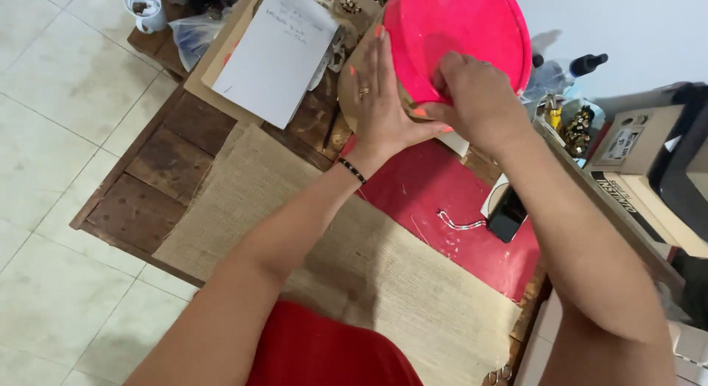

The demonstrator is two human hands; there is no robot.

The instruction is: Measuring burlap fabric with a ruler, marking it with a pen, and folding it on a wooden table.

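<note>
**Head view: both hands on a pink round piece over the worktable**

Head camera looks down on a pink disc (461, 32), held tilted up above the far side of the table (147, 202). The left hand (383, 106) lies flat with fingers straight against its lower left edge, where a tan cardboard round (352, 98) seems to sit behind it; the overlap is hard to read from here. The right hand (476, 98) is curled tight, pinching the lower rim of the disc, thumb close against the left palm.

The step in hand looks like pressing or fitting the pink covering onto its backing. The next move would call for firm, even pressure along the rim while the flat hand keeps the piece from slipping.

Below the hands lies a red mat (442, 202) with a phone (507, 216) on it, nearer the right wrist. A burlap sheet (354, 268) spreads beneath both forearms. Left of the left hand rests a white paper (276, 54), and farther off a white cup (144, 8).
</note>
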